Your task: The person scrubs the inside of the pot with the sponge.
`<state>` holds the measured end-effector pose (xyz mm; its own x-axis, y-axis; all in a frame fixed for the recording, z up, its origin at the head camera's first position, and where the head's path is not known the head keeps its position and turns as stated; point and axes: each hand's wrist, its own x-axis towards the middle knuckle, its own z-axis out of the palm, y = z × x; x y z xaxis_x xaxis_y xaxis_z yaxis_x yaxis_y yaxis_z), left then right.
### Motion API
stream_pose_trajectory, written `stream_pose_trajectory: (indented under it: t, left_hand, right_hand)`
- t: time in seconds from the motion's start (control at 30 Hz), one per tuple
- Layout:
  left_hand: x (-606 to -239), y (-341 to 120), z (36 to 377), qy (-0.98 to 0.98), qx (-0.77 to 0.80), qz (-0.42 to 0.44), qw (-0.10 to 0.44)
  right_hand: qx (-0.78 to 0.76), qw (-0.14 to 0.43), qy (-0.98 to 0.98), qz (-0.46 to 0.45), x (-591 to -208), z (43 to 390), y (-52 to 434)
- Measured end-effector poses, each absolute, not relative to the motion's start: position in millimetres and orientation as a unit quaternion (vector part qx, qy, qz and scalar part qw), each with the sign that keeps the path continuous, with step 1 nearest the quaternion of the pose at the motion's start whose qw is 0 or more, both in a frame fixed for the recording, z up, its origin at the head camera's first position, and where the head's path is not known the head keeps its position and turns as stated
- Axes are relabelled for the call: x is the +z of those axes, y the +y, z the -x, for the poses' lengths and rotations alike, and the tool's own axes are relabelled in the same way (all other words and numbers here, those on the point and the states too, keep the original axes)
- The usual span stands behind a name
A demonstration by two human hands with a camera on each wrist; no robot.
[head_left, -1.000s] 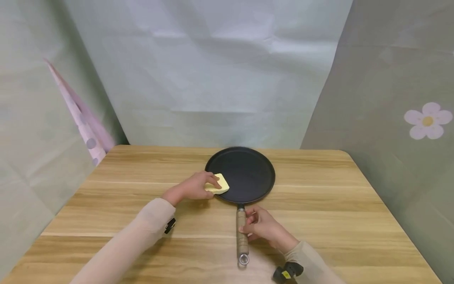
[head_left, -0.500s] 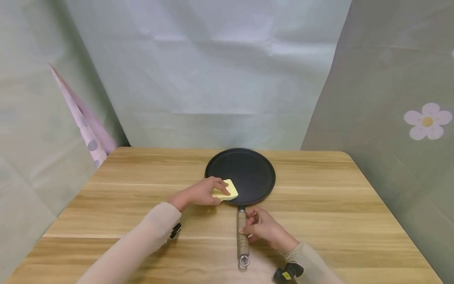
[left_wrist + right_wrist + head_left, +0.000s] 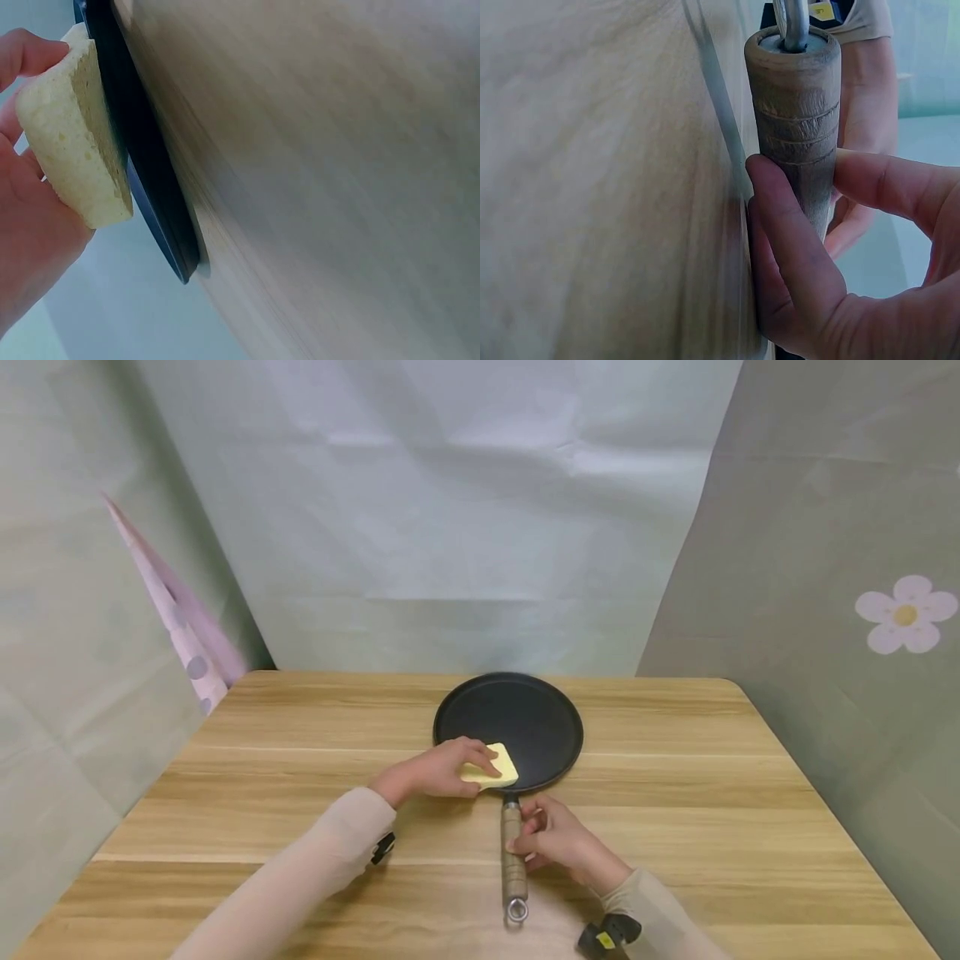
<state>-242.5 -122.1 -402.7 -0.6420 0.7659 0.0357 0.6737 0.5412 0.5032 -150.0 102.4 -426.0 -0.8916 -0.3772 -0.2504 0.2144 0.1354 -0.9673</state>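
Note:
A round black flat pan [image 3: 517,718] lies on the wooden table, its wood-look handle [image 3: 513,860] pointing toward me. My left hand [image 3: 442,768] grips a pale yellow sponge [image 3: 504,767] at the pan's near edge, left of the handle joint. In the left wrist view the sponge [image 3: 75,135] sits against the pan's dark rim [image 3: 161,195], thumb and fingers around it. My right hand [image 3: 566,842] pinches the handle from the right. The right wrist view shows the thumb and fingertips on either side of the handle [image 3: 795,112], which has a metal ring [image 3: 791,22] at its end.
The wooden table [image 3: 712,827] extends to both sides of the pan, with its far edge just behind it. Pale sheets [image 3: 465,527] hang at the back and sides, one bearing a flower print [image 3: 905,615]. Dark devices are strapped to both wrists.
My left hand has slid the sponge to the right and slightly toward me along the pan's near-left edge. My right hand keeps its hold on the handle, and the pan stays put.

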Motion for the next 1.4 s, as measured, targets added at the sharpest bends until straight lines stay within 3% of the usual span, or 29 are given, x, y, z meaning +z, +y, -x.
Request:
stream_pose_trajectory:
  t: [0.97,1.4]
  left_hand:
    - [-405,-89,266,0.851,0.215,-0.462,0.124]
    - [-409,-79,273,0.859,0.216,-0.446,0.128]
  right_hand:
    - [-0.646,0.228,0.726,0.067,-428,152,99]
    - [-0.643,0.234,0.727,0.067,-427,153,99]
